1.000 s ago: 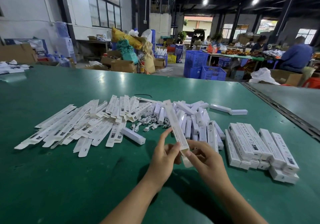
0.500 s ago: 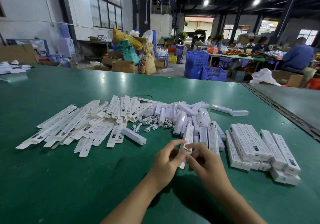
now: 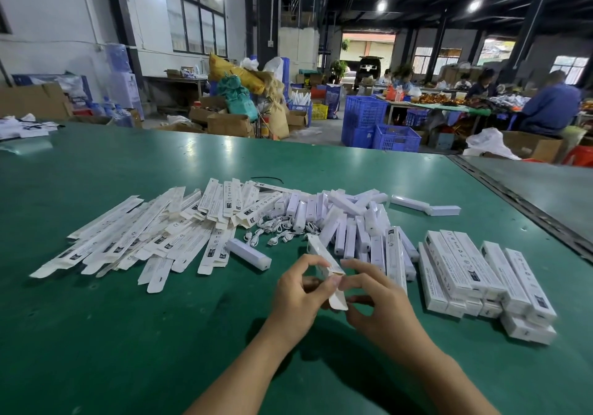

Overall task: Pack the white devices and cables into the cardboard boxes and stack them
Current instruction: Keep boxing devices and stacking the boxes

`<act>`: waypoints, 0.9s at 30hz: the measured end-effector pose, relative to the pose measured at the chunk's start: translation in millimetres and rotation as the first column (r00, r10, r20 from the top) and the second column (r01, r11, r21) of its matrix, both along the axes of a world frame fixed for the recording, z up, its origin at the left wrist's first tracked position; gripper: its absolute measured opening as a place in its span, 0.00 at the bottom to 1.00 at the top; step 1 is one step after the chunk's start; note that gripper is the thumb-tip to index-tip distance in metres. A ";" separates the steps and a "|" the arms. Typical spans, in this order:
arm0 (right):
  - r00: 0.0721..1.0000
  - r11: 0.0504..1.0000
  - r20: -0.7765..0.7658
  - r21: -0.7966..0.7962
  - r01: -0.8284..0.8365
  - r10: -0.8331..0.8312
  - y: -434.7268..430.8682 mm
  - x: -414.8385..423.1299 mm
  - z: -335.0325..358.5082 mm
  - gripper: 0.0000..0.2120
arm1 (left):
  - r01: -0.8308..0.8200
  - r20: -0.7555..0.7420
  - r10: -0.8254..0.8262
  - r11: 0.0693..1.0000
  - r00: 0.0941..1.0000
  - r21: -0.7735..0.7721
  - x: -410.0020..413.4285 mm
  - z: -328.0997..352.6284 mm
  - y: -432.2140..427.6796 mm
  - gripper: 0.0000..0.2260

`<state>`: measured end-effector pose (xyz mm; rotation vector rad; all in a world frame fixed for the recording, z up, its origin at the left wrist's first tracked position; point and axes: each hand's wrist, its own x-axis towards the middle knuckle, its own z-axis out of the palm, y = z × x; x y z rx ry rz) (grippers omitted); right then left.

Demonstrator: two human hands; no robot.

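Both hands hold one long white box (image 3: 322, 255) low over the green table (image 3: 128, 334), its far end pointing away and left. My left hand (image 3: 300, 289) pinches its near end from the left, and my right hand (image 3: 375, 302) pinches the open end flap (image 3: 337, 300) from the right. Flat unfolded boxes (image 3: 154, 238) fan out at the left. White devices (image 3: 349, 222) lie piled in the middle, with small white cables (image 3: 272, 231) in front of them. One device (image 3: 248, 254) lies alone near my left hand. Closed boxes (image 3: 481, 273) are stacked at the right.
Two more white pieces (image 3: 423, 206) lie apart behind the pile. A metal seam (image 3: 519, 206) runs along the table's right side. Beyond the far edge stand blue crates (image 3: 378, 125), cardboard cartons and seated people at other tables.
The box was lowered from standing tilted up above the pile to lying low between my hands, and its far end swung left. My fingers have shifted to its near end flap.
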<state>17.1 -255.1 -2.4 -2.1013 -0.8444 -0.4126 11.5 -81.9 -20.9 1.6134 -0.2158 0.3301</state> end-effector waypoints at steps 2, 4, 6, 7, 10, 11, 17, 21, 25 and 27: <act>1.000 1.000 0.013 -0.017 -0.002 0.003 0.2 0.5 -0.3 0.20 | -0.029 -0.002 0.029 1.000 1.000 0.012 0.7 -2.8 0.1 0.12; 1.000 1.000 0.028 -0.003 -0.011 0.011 1.3 -0.3 0.4 0.18 | -0.041 -0.004 0.041 0.999 0.999 0.027 1.7 -4.8 0.3 0.12; 0.999 0.999 0.045 0.032 0.003 -0.005 2.9 -1.2 1.4 0.14 | -0.044 0.002 0.044 0.998 0.999 0.041 2.0 -5.0 -0.5 0.12; 0.999 0.998 0.045 0.061 0.021 -0.024 3.6 -1.6 1.2 0.11 | -0.042 0.009 0.041 0.998 0.999 0.046 1.6 -4.5 -1.3 0.11; 0.997 0.989 -0.027 0.128 0.070 -0.067 4.7 -4.2 2.5 0.10 | -0.026 0.011 0.026 0.999 1.000 0.018 -2.4 0.1 -3.9 0.10; 0.996 0.988 -0.050 0.136 0.078 -0.072 4.8 -5.6 2.8 0.12 | -0.024 0.007 0.024 1.000 1.000 0.010 -3.4 1.5 -4.3 0.10; 0.990 0.970 -0.066 0.200 0.138 -0.127 7.2 -6.3 0.7 0.19 | 0.033 -0.015 -0.034 0.998 0.999 -0.047 -6.1 3.7 -5.0 0.04; 0.985 0.965 -0.035 0.201 0.171 -0.168 6.5 -3.9 -1.9 0.15 | 0.034 -0.009 -0.034 0.998 0.999 -0.047 -7.1 3.9 -5.3 0.05; 0.981 0.967 0.066 0.195 0.166 -0.182 7.4 -3.1 -0.3 0.11 | 0.010 0.007 -0.010 0.998 1.000 -0.054 -5.9 3.7 -6.4 0.05; 0.976 0.966 0.109 0.196 0.166 -0.190 7.9 -3.2 0.4 0.10 | 0.009 0.005 -0.009 0.997 1.000 -0.071 -5.7 3.5 -7.0 0.05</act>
